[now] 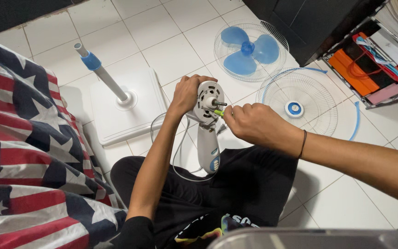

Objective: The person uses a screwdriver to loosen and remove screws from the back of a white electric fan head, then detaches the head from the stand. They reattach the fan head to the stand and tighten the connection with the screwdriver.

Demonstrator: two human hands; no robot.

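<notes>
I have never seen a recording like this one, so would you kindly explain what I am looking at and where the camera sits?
There is one picture, taken by a camera worn on a person's head, looking down at their own bare hands; no robot is involved. The person sits on a white tiled floor. The left hand grips a white fan motor unit. The right hand holds a green-handled tool, probably a screwdriver, against it. On the floor lie a fan base with pole, a blue blade in a wire guard and a second guard. A striped, starred cloth lies alongside.
</notes>
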